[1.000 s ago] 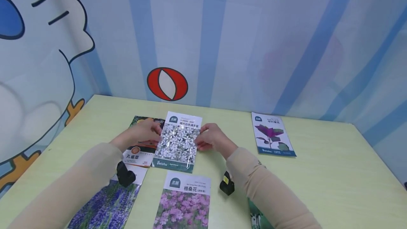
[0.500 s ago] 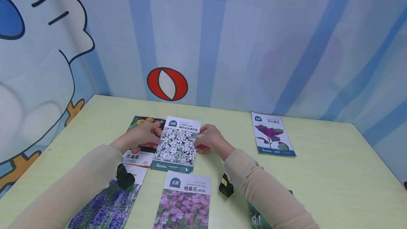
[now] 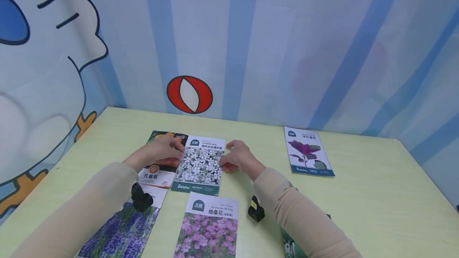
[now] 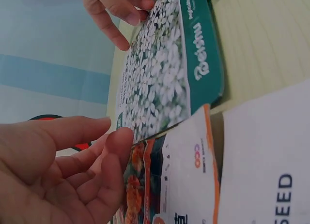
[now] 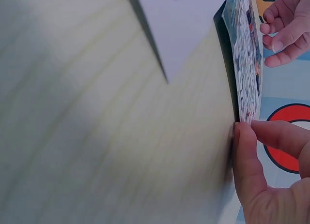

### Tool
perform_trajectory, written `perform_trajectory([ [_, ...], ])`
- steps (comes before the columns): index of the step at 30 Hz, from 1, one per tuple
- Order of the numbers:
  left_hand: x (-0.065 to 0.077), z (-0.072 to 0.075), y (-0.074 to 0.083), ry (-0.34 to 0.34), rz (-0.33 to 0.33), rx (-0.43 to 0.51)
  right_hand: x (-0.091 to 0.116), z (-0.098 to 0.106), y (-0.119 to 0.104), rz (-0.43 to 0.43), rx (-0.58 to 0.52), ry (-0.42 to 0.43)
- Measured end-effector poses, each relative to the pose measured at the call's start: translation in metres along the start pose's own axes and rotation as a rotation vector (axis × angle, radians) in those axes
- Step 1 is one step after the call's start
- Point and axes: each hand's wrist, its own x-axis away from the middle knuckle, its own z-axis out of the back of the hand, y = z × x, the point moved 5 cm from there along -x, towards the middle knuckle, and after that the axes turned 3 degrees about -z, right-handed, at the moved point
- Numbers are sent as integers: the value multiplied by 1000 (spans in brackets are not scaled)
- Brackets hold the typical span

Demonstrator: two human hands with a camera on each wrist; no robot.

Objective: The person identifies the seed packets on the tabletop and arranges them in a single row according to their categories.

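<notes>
A seed packet with white flowers (image 3: 199,164) lies at the middle of the table, its left edge meeting an orange-flower seed packet (image 3: 157,178). My right hand (image 3: 237,157) is at its right edge; in the right wrist view the thumb (image 5: 247,161) and index finger pinch that edge. Over the orange-flower packet hovers my left hand (image 3: 161,152). The left wrist view shows its thumb and index finger (image 4: 72,129) close together beside the white-flower packet's edge, holding nothing, the other fingers loosely bent.
A pink-flower packet (image 3: 208,230) lies in front, with a purple-flower packet (image 3: 122,230) partly under my left sleeve. At the back right is a packet with a purple-leaved plant (image 3: 306,152). A green packet (image 3: 291,246) shows beside my right sleeve. A printed curtain (image 3: 272,51) stands behind the table.
The white-flower packet has come slightly toward me and straightened, now lying lined up beside the orange-flower packet. Both hands stay in nearly the same place.
</notes>
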Motion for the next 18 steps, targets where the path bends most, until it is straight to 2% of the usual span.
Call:
perform_trajectory([
  [4,-2,-2,5,13,-68,-45,-2,3,1,2,8,-18],
  [7,-3,-7,9,3,-100,-7,-3,10,3,5,20,-22],
  [13,-10,-19,21,-51,-44,184,-5,25,1,74,38,-58],
  [15,-13,-24,26,-70,-15,233,-5,32,-1,97,47,-66],
  [18,-16,-29,36,-97,-6,269,-5,45,-2,108,66,-55],
])
